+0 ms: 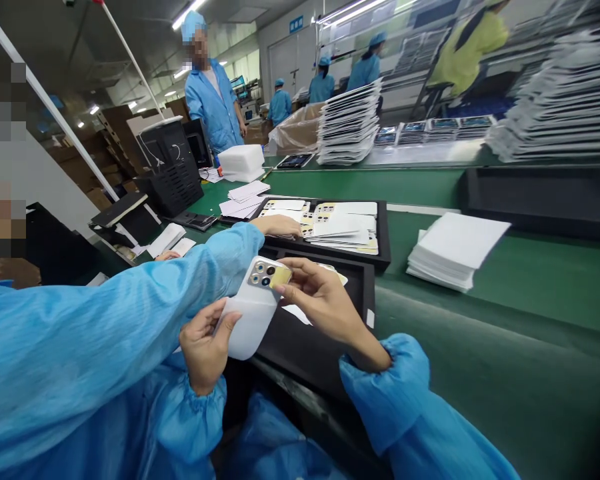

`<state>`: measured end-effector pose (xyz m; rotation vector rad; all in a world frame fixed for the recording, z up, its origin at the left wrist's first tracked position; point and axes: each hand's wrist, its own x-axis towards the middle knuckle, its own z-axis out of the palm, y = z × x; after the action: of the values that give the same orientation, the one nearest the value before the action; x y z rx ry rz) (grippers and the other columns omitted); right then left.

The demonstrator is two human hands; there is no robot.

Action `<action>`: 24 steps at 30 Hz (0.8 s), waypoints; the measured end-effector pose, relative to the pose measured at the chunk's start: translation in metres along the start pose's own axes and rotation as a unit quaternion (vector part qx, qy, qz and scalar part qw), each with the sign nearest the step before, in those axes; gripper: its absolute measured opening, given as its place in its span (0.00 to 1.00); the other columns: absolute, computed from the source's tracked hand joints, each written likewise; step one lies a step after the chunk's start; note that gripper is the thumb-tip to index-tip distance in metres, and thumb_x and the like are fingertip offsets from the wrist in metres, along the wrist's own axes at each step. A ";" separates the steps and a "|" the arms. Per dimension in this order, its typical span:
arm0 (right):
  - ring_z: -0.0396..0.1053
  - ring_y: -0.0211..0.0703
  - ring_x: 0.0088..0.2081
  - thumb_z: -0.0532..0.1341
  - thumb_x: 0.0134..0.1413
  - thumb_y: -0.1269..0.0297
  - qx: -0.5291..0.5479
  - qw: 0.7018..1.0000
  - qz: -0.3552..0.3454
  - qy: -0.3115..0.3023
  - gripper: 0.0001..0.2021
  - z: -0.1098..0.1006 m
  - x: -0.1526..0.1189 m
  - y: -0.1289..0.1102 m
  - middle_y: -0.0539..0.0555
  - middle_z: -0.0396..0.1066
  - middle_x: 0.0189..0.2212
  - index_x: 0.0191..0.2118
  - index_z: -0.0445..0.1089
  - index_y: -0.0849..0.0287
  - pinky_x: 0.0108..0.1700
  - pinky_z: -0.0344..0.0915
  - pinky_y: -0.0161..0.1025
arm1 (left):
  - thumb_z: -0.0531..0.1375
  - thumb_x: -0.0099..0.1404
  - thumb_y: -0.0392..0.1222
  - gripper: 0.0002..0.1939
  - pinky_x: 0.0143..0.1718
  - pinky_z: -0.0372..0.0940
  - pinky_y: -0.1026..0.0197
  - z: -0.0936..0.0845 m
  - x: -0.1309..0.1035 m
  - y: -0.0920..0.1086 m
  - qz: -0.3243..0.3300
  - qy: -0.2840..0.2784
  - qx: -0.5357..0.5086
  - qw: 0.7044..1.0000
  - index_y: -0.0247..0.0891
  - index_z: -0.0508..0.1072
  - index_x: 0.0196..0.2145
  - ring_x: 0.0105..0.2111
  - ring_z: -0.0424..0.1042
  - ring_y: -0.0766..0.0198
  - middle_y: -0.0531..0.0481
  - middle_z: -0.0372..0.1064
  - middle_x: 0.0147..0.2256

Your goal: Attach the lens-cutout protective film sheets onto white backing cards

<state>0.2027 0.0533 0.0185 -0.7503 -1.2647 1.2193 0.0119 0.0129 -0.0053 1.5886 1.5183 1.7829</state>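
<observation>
My left hand [207, 343] grips the lower left edge of a white phone back cover [253, 313], thumb on its face. Several camera lenses and a gold-yellow patch mark the cover's top end. At that upper right corner, my right hand [325, 300] pinches it between thumb and fingers. Below both hands lies a black tray [310, 357], with more white and yellow pieces in it, partly hidden by my right hand. Just beyond, a second black tray [384, 233] holds several similar phone back covers [347, 223], overlapping in piles.
From the left, a co-worker's blue sleeve [130, 327] crosses in front of me, that person's hand [283, 227] at the far tray. A stack of white sheets [455, 250] lies right on the green table [545, 287]. Tall stacks of white trays [350, 123] stand behind. Another person [213, 100] stands beyond.
</observation>
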 end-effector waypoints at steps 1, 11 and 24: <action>0.73 0.43 0.32 0.70 0.45 0.53 0.009 1.000 0.008 -0.003 0.21 0.000 0.000 0.000 0.54 0.75 0.33 0.44 0.69 0.58 0.31 0.73 0.41 | 0.70 0.52 0.46 0.12 0.29 0.77 0.61 0.000 0.002 0.002 -0.010 -0.005 -0.004 1.000 0.43 0.80 0.36 0.27 0.79 0.60 0.52 0.79 0.30; 0.71 0.40 0.31 0.68 0.46 0.61 -0.056 0.998 -0.008 -0.026 0.14 0.011 -0.002 0.009 0.53 0.75 0.32 0.40 0.71 0.60 0.30 0.68 0.36 | 0.70 0.50 0.47 0.20 0.28 0.74 0.66 0.005 0.012 0.007 -0.064 -0.030 -0.026 0.997 0.35 0.79 0.40 0.27 0.78 0.62 0.49 0.79 0.29; 0.61 0.34 0.22 0.65 0.47 0.61 -0.068 0.995 0.022 -0.064 0.10 0.011 -0.001 0.009 0.48 0.68 0.24 0.35 0.68 0.60 0.23 0.58 0.32 | 0.71 0.49 0.45 0.21 0.29 0.75 0.64 0.011 0.015 0.005 -0.076 -0.037 -0.046 0.995 0.36 0.78 0.41 0.28 0.79 0.61 0.49 0.79 0.30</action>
<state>0.1904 0.0526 0.0123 -0.8121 -1.4537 1.2423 0.0181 0.0278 0.0046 1.4395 1.4602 1.6676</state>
